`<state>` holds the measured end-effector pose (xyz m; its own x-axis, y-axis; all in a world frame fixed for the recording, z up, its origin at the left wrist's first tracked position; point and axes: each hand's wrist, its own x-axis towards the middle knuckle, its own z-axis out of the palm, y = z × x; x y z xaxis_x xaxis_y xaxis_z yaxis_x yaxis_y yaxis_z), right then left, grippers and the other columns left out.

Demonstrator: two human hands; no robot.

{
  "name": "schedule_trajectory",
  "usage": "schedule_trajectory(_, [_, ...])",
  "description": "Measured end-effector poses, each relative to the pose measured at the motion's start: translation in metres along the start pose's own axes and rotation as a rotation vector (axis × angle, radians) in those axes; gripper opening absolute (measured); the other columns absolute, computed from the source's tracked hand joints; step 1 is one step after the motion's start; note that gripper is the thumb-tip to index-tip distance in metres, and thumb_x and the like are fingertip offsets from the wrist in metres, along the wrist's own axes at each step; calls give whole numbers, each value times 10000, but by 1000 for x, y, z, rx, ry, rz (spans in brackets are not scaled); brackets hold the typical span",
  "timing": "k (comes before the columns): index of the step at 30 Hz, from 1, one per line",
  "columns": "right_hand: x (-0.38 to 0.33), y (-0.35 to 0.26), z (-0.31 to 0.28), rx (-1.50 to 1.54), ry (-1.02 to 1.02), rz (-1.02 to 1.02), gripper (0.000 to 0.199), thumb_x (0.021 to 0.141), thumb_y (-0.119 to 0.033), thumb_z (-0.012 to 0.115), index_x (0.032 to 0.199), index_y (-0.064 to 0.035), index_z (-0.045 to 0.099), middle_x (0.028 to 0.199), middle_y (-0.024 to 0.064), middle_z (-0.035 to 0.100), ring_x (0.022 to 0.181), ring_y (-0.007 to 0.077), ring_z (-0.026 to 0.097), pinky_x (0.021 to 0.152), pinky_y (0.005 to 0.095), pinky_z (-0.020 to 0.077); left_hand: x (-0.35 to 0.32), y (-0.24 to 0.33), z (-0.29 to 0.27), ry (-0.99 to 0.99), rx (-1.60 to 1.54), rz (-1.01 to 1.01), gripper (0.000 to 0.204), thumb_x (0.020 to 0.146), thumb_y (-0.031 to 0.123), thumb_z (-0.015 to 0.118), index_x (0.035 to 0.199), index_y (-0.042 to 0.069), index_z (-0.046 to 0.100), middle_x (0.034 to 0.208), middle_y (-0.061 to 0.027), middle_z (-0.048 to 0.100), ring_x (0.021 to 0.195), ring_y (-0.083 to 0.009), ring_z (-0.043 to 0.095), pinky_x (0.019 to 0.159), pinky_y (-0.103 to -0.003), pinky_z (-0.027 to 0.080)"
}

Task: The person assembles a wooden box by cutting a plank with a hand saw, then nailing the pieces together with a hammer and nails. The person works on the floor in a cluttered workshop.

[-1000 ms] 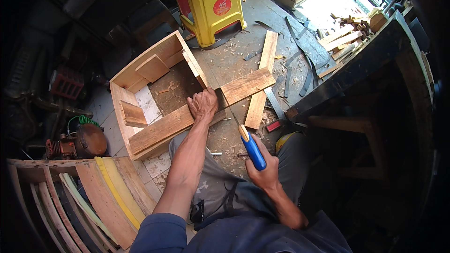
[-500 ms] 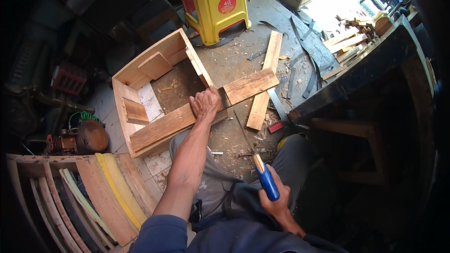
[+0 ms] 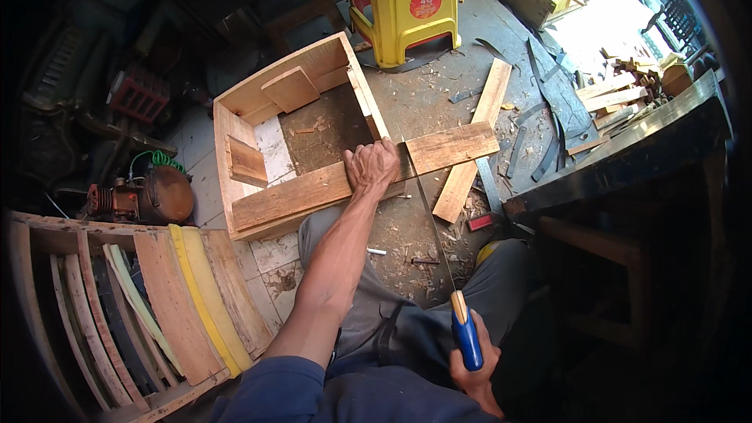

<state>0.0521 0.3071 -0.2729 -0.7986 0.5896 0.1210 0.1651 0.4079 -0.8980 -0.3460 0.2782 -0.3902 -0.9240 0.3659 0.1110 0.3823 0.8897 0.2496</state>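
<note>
Two bare hands are at work on the wood. Nearest, the right hand [image 3: 478,360] has its fingers closed around the blue grip of a handsaw [image 3: 465,325], whose long blade slants up and away to the board. To the left sits a slatted wooden frame [image 3: 235,286] with a yellow strip along it. Farther in, the left hand [image 3: 371,164] is curled, knuckles up, pressing down on the plank [image 3: 453,148] just beside the blade. That plank lies along the near edge of an open wooden box frame [image 3: 227,141], its right end jutting past the frame's near right corner and over a loose slat [image 3: 456,194]. Sawing looks under way: the blade meets the plank crosswise, and the jutting length lines up with the rest, so the cut seems unfinished; its depth cannot be told. The box's four sides are already standing, with two small blocks inside. Beyond its far right corner stands a yellow plastic stool [image 3: 401,0]; offcuts [image 3: 615,98] are heaped at far right.
</note>
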Motion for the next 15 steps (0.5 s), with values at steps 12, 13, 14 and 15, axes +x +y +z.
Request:
schedule_trajectory(12, [61,8,40,56,29,46,668,752,-19,638,1415,12,564,1054,228,749,819,302,780,734,352,597,0,11,-5,-17,-14,27,504,1030,295,418,781,22,761,846,-209,747,828,-386,718,825,-538,446])
schedule_trajectory(13, [22,-6,10,-50,-28,15,685,714,4,601,1394,69,558,1129,239,748,925,297,783,828,331,602,-1,6,-3,0,-15,12,499,1027,290,423,776,21,760,837,-209,746,821,-386,716,825,-536,447])
schedule_trajectory(14, [-19,3,-8,-80,-49,-9,701,686,22,576,1381,107,550,1162,262,735,993,325,770,886,331,593,-3,4,-1,36,-20,11,486,1019,282,433,768,23,759,817,-210,740,806,-389,709,818,-532,446])
schedule_trajectory(15, [-33,-14,-24,-111,-115,113,704,681,25,565,1379,110,553,1150,258,742,963,310,778,872,317,590,-4,0,2,69,-25,18,474,1011,274,443,761,24,758,797,-212,735,791,-392,703,812,-528,446])
